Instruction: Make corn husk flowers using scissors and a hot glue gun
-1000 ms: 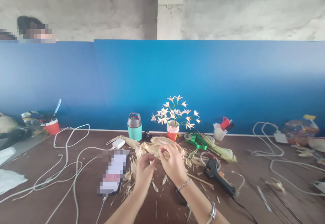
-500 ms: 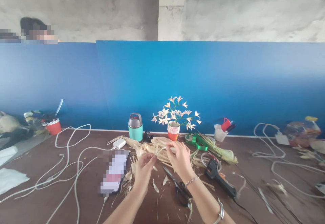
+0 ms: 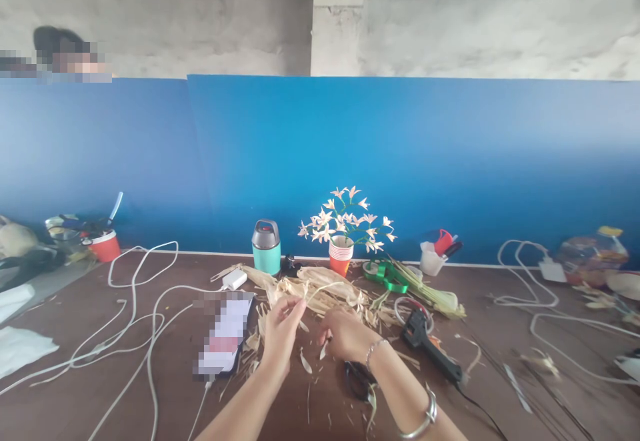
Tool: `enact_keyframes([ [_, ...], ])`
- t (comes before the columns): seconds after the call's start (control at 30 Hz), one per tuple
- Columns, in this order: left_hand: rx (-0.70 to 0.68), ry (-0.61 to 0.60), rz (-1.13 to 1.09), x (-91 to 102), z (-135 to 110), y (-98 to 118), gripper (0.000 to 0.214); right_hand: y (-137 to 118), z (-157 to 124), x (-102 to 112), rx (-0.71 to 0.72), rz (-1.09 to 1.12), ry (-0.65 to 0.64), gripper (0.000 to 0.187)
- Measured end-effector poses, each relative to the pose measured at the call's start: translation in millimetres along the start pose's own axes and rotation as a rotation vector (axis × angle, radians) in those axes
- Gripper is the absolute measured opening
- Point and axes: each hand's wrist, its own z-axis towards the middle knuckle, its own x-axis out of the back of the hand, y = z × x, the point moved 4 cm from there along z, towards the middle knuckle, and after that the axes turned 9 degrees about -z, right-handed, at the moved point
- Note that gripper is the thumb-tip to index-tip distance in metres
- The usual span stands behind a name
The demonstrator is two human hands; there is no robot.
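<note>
My left hand (image 3: 284, 327) is closed in a pinch on a thin pale strip (image 3: 320, 287), probably corn husk, which curves up and to the right from the fingertips. Lower down to the right, my right hand (image 3: 345, 335) is bent toward the tabletop, its curled fingertips at a small pale husk petal (image 3: 323, 349). That hand covers the blades of the scissors; their black handles (image 3: 359, 379) show below it. Another petal (image 3: 305, 361) lies between the hands. Beyond them is a heap of dry husks (image 3: 330, 287).
Pale flowers (image 3: 345, 217) stand in stacked paper cups (image 3: 341, 257) near the blue partition (image 3: 400, 147). Around lie a teal flask (image 3: 267, 251), phone (image 3: 225, 334), white cables (image 3: 150, 334), green ribbon (image 3: 387, 275) and black glue gun (image 3: 433, 347). A person's head (image 3: 60, 44) shows beyond the partition.
My right hand has left the pale strip and moved down toward the petal, now covering the scissor blades. My left hand keeps the strip and has risen slightly.
</note>
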Motion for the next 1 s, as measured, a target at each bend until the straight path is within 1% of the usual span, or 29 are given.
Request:
enact_keyframes([
  [0.2, 0.018, 0.047, -0.047, 2.2, 0, -2, 0.032, -7, 4, -8, -0.028, -0.038, -0.152, 0.017],
  [0.33, 0.038, 0.03, -0.076, 1.9, 1, -5, 0.032, -11, 3, -5, -0.029, -0.051, -0.214, 0.018],
  [0.47, 0.034, 0.03, -0.092, 1.9, 1, -6, 0.031, -14, 2, -3, -0.021, -0.055, -0.233, 0.026],
  [0.57, 0.027, 0.038, -0.086, 1.9, 1, -4, 0.028, -14, 3, -5, -0.026, -0.067, -0.251, 0.022],
  [0.73, 0.012, 0.055, -0.067, 2.6, 1, -2, 0.026, -11, 5, -9, -0.029, -0.065, -0.247, 0.016],
  [0.9, 0.022, 0.059, -0.064, 4.1, 2, -3, 0.029, -15, 5, -8, -0.043, -0.022, -0.148, 0.022],
  [1.0, 0.008, 0.073, -0.045, 5.7, 3, -2, 0.025, -24, 4, -12, -0.028, 0.009, -0.149, 0.013],
])
